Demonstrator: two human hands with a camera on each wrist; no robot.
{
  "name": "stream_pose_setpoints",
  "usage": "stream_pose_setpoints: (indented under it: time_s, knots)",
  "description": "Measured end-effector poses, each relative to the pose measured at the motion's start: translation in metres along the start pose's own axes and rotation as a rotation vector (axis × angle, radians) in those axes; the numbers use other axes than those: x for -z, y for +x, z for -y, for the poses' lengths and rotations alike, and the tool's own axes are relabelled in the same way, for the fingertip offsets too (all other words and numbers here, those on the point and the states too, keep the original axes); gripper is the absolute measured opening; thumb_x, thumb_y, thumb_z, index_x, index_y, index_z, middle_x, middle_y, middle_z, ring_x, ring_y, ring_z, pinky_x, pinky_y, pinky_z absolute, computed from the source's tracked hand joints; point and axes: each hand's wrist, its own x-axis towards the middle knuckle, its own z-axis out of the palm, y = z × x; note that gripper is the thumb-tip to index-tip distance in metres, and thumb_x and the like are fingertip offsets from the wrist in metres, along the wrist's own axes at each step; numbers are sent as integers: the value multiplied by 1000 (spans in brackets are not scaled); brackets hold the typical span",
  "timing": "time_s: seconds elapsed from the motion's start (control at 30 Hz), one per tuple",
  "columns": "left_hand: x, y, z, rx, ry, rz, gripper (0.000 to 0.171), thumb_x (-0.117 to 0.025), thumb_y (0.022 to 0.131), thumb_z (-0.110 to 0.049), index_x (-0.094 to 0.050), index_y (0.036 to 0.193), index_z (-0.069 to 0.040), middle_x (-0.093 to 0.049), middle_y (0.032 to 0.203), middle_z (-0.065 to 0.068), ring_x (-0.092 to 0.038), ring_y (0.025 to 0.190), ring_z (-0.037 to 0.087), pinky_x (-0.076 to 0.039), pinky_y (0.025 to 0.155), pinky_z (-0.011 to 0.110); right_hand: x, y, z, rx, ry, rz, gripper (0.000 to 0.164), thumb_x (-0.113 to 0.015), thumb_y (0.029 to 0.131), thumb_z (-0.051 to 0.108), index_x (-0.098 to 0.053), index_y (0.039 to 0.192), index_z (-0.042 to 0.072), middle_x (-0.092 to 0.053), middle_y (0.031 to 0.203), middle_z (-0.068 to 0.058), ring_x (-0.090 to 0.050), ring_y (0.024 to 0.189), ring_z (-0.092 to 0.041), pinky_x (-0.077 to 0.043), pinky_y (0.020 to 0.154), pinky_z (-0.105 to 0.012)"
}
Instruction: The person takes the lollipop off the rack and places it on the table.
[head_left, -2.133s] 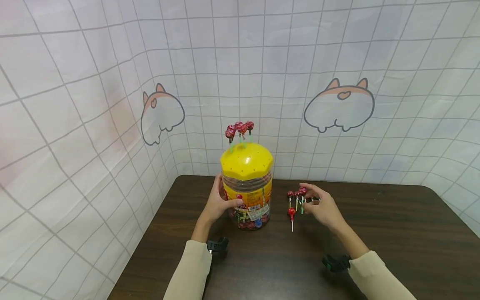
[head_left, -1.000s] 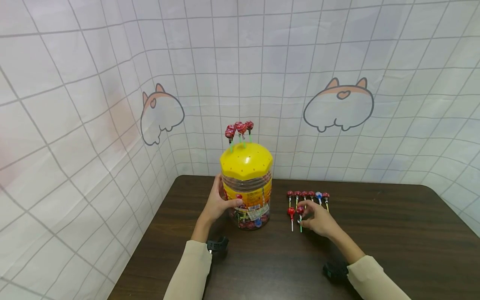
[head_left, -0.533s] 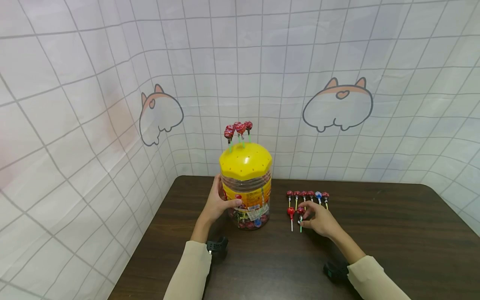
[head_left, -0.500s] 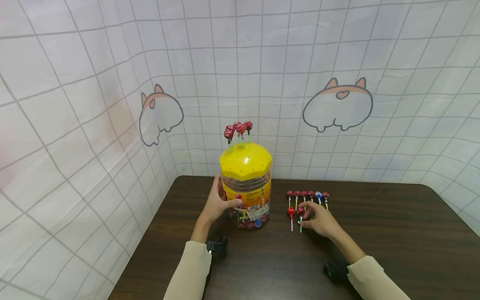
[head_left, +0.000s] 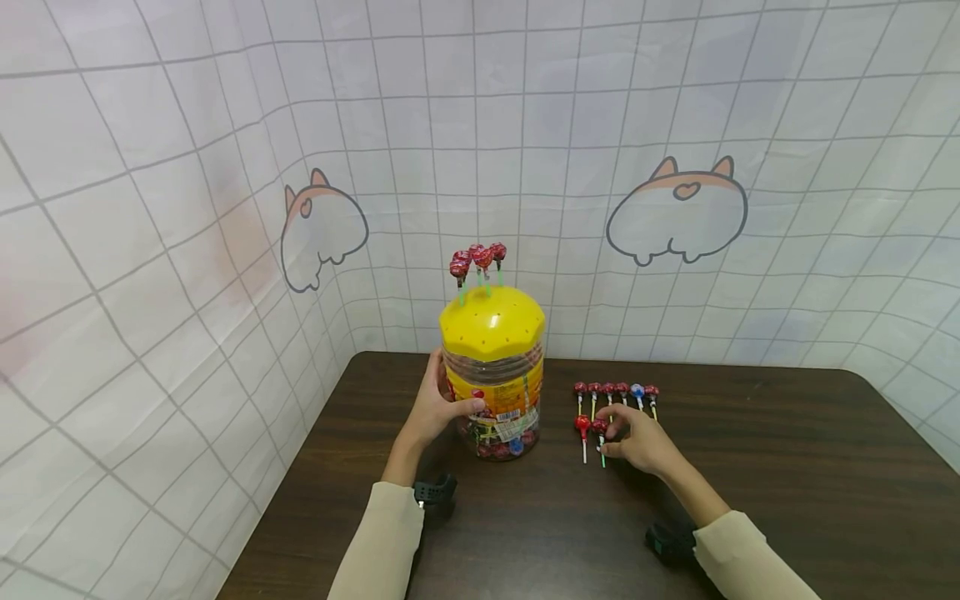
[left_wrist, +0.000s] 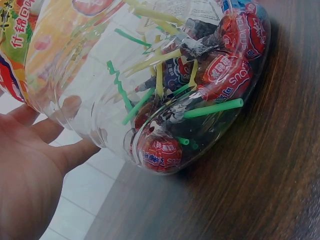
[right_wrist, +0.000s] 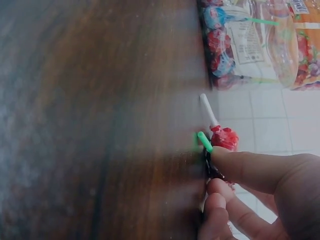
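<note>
A clear jar [head_left: 498, 425] of lollipops with a yellow lid [head_left: 491, 321] stands on the table, and several red lollipops [head_left: 482, 257] stick up from the lid. My left hand [head_left: 435, 408] grips the jar's left side, thumb across the front label; the left wrist view shows wrapped lollipops [left_wrist: 160, 152] through its wall. To the jar's right, my right hand [head_left: 639, 437] pinches a dark red lollipop [head_left: 599, 426] with a green stick [right_wrist: 204, 141], low at the tabletop. Just left of it lies a bright red lollipop [head_left: 582, 423] with a white stick.
Behind my right hand lies a row of several lollipops, one of them a blue lollipop [head_left: 637, 390]. The dark wooden table [head_left: 525, 525] meets a white gridded cloth [head_left: 555, 183] at its back and left edges.
My right hand has come from the back row towards me, bringing the green-stick lollipop beside the bright red one. In the last half second it has barely shifted. The left hand stays on the jar.
</note>
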Motion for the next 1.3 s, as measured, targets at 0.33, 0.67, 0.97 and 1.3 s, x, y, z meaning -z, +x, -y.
stream_pose_setpoints:
  time_s: [0.33,0.67,0.97,1.3]
  knots:
    - [1,-1,0,6,-2,-5,93,-86,84,-21,-25,154,-28,-50,144,6,-59,126,22,-53,105,36,11,0,3,25,8,12,46,-81,86,10,-63,128,8,-62,98,-13,-49,69,-19,-41,59,-32]
    - [0,-2,-1,-2,-10,5,95,-86,84,-23,-24,155,-28,-51,143,6,-60,124,21,-54,104,36,60,10,71,235,65,-5,34,-69,99,22,-63,131,11,-66,100,-8,-62,84,-20,-54,68,-29]
    - [-1,-1,-1,-5,-5,5,95,-87,83,-25,-24,155,-29,-50,144,6,-59,125,22,-54,104,37,74,32,165,452,156,-148,34,-67,100,19,-62,133,12,-70,114,-11,-66,103,-24,-56,86,-27]
    - [-1,-1,-3,18,11,-6,96,-88,83,-30,-24,155,-32,-49,146,5,-58,127,22,-53,107,40,52,67,222,577,301,-222,39,-71,94,9,-60,132,7,-69,115,-16,-69,102,-29,-59,85,-35]
